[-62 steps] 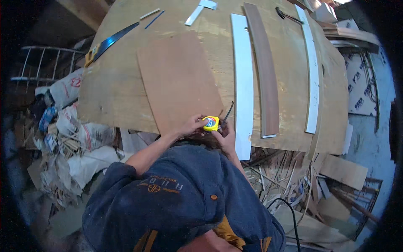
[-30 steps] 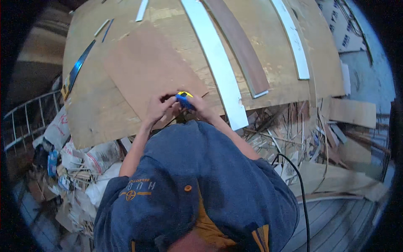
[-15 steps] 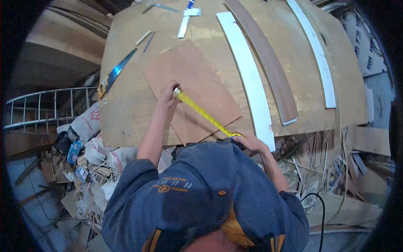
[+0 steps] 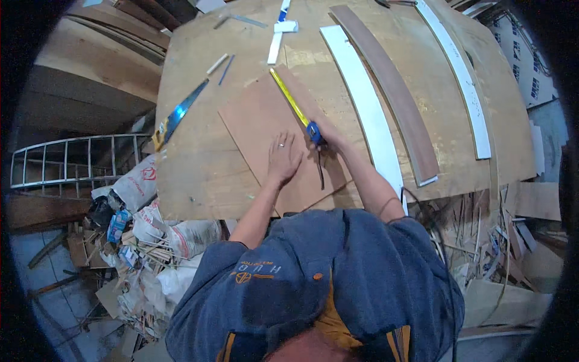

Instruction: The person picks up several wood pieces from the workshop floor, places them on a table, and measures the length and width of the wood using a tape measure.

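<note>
A thin reddish-brown wooden panel (image 4: 253, 114) lies at an angle near the front of the plywood worktable (image 4: 199, 187). My left hand (image 4: 284, 159) rests flat on the panel, fingers stretched out, a ring on one of them. In my right hand (image 4: 326, 134) is a blue tape measure (image 4: 313, 130), held by its case just right of the left hand. Its yellow blade (image 4: 289, 94) runs out over the panel to the far corner. A dark strap hangs from the case across the panel.
Left of the panel lie a handsaw (image 4: 181, 114), a white stick (image 4: 217, 64) and a thin blue pencil-like rod (image 4: 227, 69). White boards (image 4: 365, 102) and a brown board (image 4: 395, 90) lie to the right. Sacks and wood scraps (image 4: 145, 241) crowd the floor at left, near a metal ladder (image 4: 72, 160).
My left hand has let go of the blade's end and now lies flat on the panel. My right hand has carried the tape measure forward onto the panel, with the blade pointing away from me.
</note>
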A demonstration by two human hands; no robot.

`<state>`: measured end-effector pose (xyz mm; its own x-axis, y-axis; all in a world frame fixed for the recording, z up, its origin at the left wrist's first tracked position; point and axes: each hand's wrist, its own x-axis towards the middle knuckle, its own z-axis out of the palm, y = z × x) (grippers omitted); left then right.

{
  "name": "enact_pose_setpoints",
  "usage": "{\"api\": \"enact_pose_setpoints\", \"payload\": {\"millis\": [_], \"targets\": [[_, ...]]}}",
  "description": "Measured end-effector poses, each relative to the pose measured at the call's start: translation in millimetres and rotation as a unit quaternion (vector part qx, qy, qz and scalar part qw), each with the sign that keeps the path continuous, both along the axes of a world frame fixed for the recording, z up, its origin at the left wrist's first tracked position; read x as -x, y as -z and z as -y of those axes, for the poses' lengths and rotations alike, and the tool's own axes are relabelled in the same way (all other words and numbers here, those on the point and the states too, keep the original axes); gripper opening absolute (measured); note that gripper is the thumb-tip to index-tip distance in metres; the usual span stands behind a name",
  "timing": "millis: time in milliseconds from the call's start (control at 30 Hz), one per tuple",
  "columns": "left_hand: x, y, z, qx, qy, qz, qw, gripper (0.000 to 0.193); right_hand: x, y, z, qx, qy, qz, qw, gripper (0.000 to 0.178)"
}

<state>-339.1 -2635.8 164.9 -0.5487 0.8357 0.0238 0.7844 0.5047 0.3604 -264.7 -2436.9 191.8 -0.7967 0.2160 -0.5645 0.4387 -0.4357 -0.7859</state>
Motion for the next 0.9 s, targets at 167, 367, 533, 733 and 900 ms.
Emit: {"api": "enact_pose_setpoints", "payload": {"millis": [167,367,533,733,900], "targets": [[-6.3,12.0,15.0,-0.03,-0.035,0.0,0.999,0.063,11.8,3.6,1.8,0.003,-0.045,0.058,0.997,0.054],[-8.2,6.8,-7.1,-0.063,-0.007,-0.007,0.998,0.06,-120.2,6.7,5.5,-0.347,-0.074,0.116,0.928,0.056],[-1.6,13.9,-1.3,-0.058,-0.014,-0.018,0.998,0.063,-244.3,17.1,54.8,-0.223,0.037,0.114,0.968,0.043],[-1.8,17.2,-6.8,-0.057,0.002,-0.045,0.997,0.061,-267.2,17.9,60.6,-0.266,0.05,0.111,0.956,0.045],[-2.2,17.5,-9.0,-0.058,-0.002,-0.034,0.998,0.063,-271.0,26.7,63.1,-0.229,0.072,0.119,0.963,0.045]]}}
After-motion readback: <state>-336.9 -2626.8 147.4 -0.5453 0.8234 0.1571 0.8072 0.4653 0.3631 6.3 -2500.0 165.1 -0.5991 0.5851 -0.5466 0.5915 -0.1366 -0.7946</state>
